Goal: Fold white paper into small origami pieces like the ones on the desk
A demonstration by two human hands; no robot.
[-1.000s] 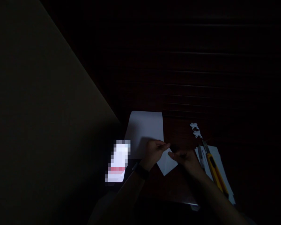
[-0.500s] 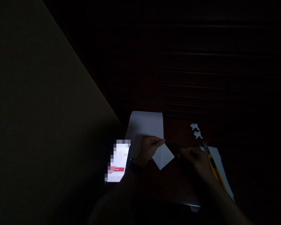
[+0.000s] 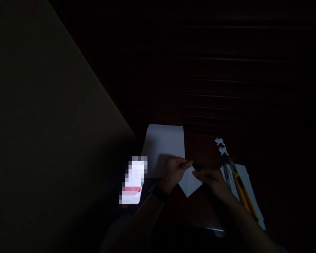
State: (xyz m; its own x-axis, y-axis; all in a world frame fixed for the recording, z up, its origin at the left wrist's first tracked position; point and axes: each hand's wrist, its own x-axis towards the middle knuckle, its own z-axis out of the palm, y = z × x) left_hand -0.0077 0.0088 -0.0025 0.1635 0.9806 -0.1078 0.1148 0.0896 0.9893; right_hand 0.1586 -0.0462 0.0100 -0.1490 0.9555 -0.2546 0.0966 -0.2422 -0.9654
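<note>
Head view, the single view we have: one piece of white paper (image 3: 188, 184), roughly diamond-shaped, one corner pointing towards us, lying at or just above the dark tabletop (image 3: 197, 209), we cannot tell which; one left hand (image 3: 173, 172), thumb and fingers together, pinching the paper near its far corner; one right hand (image 3: 213, 181), fingertips drawn close at the paper's right edge, though we cannot tell whether they clamp it or only touch; one dark wristband (image 3: 159, 192) on the left wrist; one larger white sheet (image 3: 165, 140) beyond and to the left, partly behind the left hand; one lit screen (image 3: 133, 179) left of the wrist; small white paper shapes (image 3: 222, 150) beyond the right hand; one yellow cutter (image 3: 242, 195), blade showing, on further white sheets (image 3: 242, 171). Handling, as we judge it: very light; thin and flexible, somewhat stiffer along any crease; not notably slippery; easily creased or torn by a hard tug; best held by fingertip pinch at corners or edges, the middle left unpressed.
</note>
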